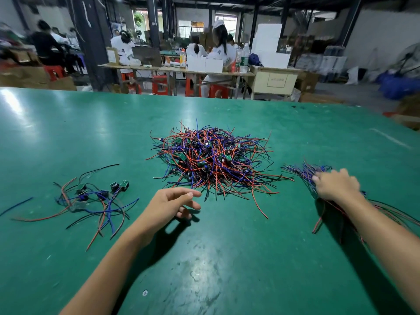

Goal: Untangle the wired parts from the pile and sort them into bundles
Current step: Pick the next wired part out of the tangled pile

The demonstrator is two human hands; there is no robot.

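Note:
A tangled pile (211,160) of red, blue and black wires with small green circuit boards lies in the middle of the green table (227,258). A looser group of wired parts (95,196) is spread at the left. At the right lies a bundle of wires (304,171), and my right hand (336,185) rests palm-down on it, blurred, fingers curled over the wires. My left hand (170,203) hovers just in front of the pile, fingers apart and holding nothing.
Beyond the table's far edge (204,96) stand work benches, red stools (161,85) and white boxes (208,64), with several seated people working. A small screw (145,292) sits in the table near me.

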